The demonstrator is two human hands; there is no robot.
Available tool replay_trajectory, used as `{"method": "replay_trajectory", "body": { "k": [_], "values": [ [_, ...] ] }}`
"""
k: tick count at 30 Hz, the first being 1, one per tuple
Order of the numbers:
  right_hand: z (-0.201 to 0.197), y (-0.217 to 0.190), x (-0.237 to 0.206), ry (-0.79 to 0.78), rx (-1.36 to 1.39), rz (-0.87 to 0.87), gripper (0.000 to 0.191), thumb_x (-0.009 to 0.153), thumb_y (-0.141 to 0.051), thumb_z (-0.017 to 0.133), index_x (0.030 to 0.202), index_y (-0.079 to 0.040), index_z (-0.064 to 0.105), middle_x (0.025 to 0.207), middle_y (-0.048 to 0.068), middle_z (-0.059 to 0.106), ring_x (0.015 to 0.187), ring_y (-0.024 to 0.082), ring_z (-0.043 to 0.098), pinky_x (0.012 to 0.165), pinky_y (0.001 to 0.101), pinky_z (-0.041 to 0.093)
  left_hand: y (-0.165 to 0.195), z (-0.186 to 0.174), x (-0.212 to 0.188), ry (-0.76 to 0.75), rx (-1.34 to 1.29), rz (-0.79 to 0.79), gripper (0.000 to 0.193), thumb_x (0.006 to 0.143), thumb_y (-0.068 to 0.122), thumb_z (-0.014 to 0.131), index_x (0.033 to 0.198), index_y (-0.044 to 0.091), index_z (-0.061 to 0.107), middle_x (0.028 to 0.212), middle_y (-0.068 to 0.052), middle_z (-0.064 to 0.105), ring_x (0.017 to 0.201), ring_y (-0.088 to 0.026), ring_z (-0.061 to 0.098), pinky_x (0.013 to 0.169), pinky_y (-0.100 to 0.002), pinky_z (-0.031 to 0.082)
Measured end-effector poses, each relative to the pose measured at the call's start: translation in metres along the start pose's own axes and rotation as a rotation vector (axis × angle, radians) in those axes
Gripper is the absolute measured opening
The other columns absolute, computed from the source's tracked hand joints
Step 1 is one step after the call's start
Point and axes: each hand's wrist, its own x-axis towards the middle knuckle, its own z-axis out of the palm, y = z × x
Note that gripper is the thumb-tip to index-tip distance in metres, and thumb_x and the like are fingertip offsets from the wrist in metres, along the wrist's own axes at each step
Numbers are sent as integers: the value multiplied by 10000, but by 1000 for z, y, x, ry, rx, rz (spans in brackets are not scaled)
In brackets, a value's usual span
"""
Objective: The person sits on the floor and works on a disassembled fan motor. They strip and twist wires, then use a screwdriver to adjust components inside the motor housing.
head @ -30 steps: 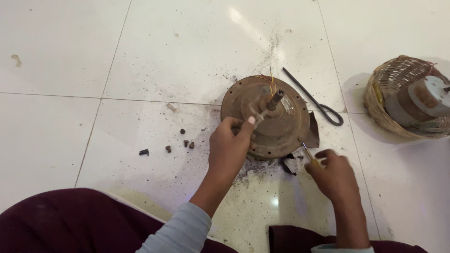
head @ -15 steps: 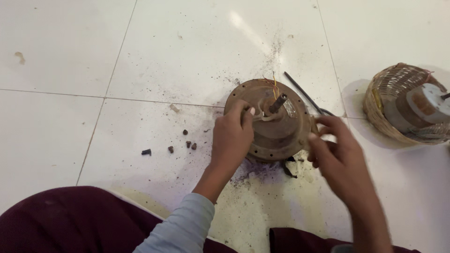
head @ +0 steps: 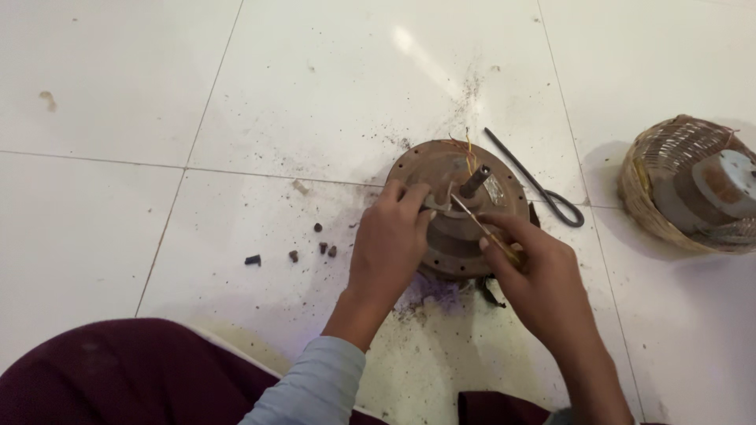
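Observation:
A rusty round motor housing (head: 441, 169) with a short shaft (head: 475, 181) and thin coloured wires lies on the white tiled floor. My left hand (head: 390, 240) rests on its near left side, fingers pressed on a small metal part at the rim of the hub. My right hand (head: 535, 275) grips a screwdriver (head: 480, 224) by its handle, the thin blade angled up-left, its tip beside the shaft near my left fingers.
A black bent cable (head: 543, 193) lies right of the housing. A woven basket (head: 669, 193) holding another motor part stands at the right. Several small dark screws (head: 319, 244) and dirt specks lie on the floor to the left. My maroon-clad knees fill the bottom.
My right hand came up from the floor beside the housing and brought the screwdriver over its top, tip now by the shaft. My left hand stayed on the housing.

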Motion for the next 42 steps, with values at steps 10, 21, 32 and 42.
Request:
{"method": "replay_trajectory", "body": {
  "k": [10, 21, 32, 42],
  "values": [
    [0, -6, -5, 24, -117, -129, 312, 858, -142, 723, 1167, -136, 769, 1025, 85, 751, 797, 230, 763, 705, 343, 596, -7, 3, 4, 11, -15, -30, 298, 896, 95, 709, 1179, 10, 673, 1140, -206, 635, 947, -400, 701, 796, -470, 565],
    [-1, -20, -8, 75, -286, -136, 272, 845, -128, 722, 1104, -166, 792, 1063, 41, 726, 724, 255, 724, 670, 397, 554, -6, 0, 6, 0, -27, 44, 250, 880, 57, 716, 1127, 17, 714, 1112, -167, 664, 940, -365, 717, 786, -447, 573],
    [-2, -26, -5, 49, -383, -91, 204, 878, -122, 706, 1053, -168, 799, 1075, 0, 735, 776, 273, 713, 692, 417, 539, -11, 1, 7, 58, -2, 199, 159, 889, -29, 649, 1034, -14, 713, 1101, -169, 733, 951, -350, 728, 831, -422, 590],
    [-9, -30, -2, 31, -315, -177, 239, 842, -82, 704, 1047, -145, 810, 1053, 28, 734, 848, 280, 721, 728, 404, 549, -16, 3, 4, 85, 20, 269, 193, 880, -32, 623, 1056, -24, 701, 1133, -216, 728, 1023, -386, 717, 884, -442, 580]
  ]
}}
